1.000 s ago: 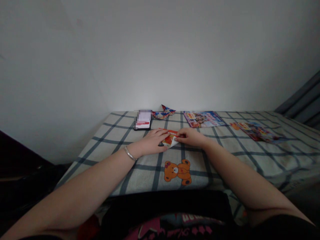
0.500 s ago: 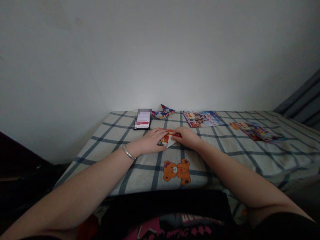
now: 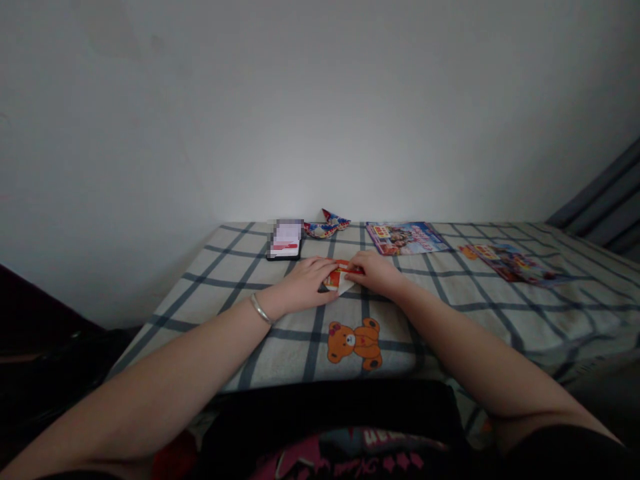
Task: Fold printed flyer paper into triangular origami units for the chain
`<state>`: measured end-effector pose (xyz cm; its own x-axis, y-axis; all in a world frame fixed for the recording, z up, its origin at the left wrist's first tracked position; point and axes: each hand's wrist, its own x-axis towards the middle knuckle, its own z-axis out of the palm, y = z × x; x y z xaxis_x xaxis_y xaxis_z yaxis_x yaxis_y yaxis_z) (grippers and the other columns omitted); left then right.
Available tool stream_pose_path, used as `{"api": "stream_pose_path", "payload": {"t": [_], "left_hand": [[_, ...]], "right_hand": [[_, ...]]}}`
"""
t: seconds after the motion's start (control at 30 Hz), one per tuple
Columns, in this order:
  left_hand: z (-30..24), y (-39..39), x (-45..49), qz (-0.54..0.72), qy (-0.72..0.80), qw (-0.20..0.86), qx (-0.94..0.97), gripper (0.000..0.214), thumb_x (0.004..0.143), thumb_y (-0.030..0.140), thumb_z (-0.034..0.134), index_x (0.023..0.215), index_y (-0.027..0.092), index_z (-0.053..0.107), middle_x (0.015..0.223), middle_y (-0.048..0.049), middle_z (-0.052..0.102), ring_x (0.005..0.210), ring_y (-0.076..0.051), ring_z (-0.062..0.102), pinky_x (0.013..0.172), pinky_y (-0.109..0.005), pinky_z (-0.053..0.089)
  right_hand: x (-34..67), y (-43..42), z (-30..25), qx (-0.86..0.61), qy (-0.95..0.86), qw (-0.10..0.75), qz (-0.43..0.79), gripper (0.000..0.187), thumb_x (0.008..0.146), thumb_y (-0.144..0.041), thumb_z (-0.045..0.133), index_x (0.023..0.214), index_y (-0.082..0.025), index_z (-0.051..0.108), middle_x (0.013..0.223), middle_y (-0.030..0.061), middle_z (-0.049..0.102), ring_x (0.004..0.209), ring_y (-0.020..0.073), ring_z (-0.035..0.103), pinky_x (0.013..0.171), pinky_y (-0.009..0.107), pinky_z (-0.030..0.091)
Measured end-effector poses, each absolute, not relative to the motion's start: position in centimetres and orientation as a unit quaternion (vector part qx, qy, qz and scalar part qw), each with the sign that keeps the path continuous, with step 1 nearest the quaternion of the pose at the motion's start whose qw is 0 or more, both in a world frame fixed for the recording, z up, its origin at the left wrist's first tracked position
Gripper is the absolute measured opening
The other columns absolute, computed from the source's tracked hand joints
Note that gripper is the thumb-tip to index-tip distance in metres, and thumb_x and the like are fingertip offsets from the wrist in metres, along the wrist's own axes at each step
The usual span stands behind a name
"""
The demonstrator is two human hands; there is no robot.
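Observation:
A small red-and-white printed paper (image 3: 338, 279) lies on the checked sheet (image 3: 450, 293), partly folded with a white corner turned up. My left hand (image 3: 303, 287) lies over its left side with fingers pressed down flat on it. My right hand (image 3: 375, 272) pinches the paper's right edge, fingers together. A silver bangle sits on my left wrist. Most of the paper is hidden under both hands.
A phone (image 3: 286, 243) lies beyond my left hand. A folded colourful paper shape (image 3: 327, 225) sits by the wall. Two printed sheets (image 3: 406, 237) (image 3: 510, 261) lie to the right. An orange bear print (image 3: 356, 343) marks the sheet near me.
My hands have shifted very slightly on the paper; the right fingers have slid a little left along the fold. Nothing else has moved.

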<state>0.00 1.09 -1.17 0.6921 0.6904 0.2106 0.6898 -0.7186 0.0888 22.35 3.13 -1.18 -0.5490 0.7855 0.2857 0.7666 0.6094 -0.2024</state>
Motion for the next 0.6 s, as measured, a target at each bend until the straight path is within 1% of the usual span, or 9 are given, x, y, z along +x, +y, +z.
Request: {"api": "stream_pose_path", "payload": {"t": [0.2, 0.37, 0.47, 0.6], "left_hand": [[-1.85, 0.61, 0.45, 0.153, 0.393, -0.028, 0.906, 0.061, 0.086, 0.051, 0.056, 0.136, 0.018, 0.048, 0.137, -0.0098, 0.054, 0.123, -0.029, 0.047, 0.108, -0.042, 0.034], [-2.05, 0.88, 0.38, 0.148, 0.385, -0.013, 0.911, 0.066, 0.088, 0.053, 0.055, 0.139, 0.013, 0.045, 0.139, -0.0103, 0.052, 0.126, -0.028, 0.044, 0.109, -0.038, 0.032], [-2.02, 0.88, 0.4, 0.143, 0.388, -0.014, 0.91, 0.067, 0.089, 0.057, 0.052, 0.14, 0.013, 0.043, 0.14, -0.0108, 0.051, 0.126, -0.028, 0.044, 0.109, -0.039, 0.031], [-2.02, 0.78, 0.61, 0.143, 0.392, -0.023, 0.908, 0.068, 0.088, 0.058, 0.052, 0.14, 0.015, 0.043, 0.141, -0.0106, 0.05, 0.126, -0.029, 0.045, 0.109, -0.04, 0.032]], "right_hand": [[23.47, 3.78, -1.53, -0.427, -0.884, 0.187, 0.037, 0.016, 0.084, -0.032, 0.069, 0.089, -0.018, 0.072, 0.091, 0.0072, 0.068, 0.09, 0.0201, 0.058, 0.084, 0.032, 0.041], [23.13, 3.72, -1.7, -0.447, -0.874, 0.189, 0.033, 0.015, 0.084, -0.032, 0.069, 0.088, -0.018, 0.073, 0.091, 0.0074, 0.068, 0.09, 0.0204, 0.059, 0.086, 0.033, 0.04], [22.83, 3.53, -1.63, -0.453, -0.869, 0.198, 0.03, 0.015, 0.083, -0.032, 0.069, 0.087, -0.018, 0.073, 0.09, 0.0071, 0.068, 0.089, 0.0202, 0.059, 0.085, 0.033, 0.041], [22.6, 3.44, -1.6, -0.463, -0.862, 0.203, 0.031, 0.015, 0.083, -0.032, 0.071, 0.085, -0.017, 0.072, 0.092, 0.0077, 0.067, 0.091, 0.0206, 0.058, 0.087, 0.034, 0.041]]}}
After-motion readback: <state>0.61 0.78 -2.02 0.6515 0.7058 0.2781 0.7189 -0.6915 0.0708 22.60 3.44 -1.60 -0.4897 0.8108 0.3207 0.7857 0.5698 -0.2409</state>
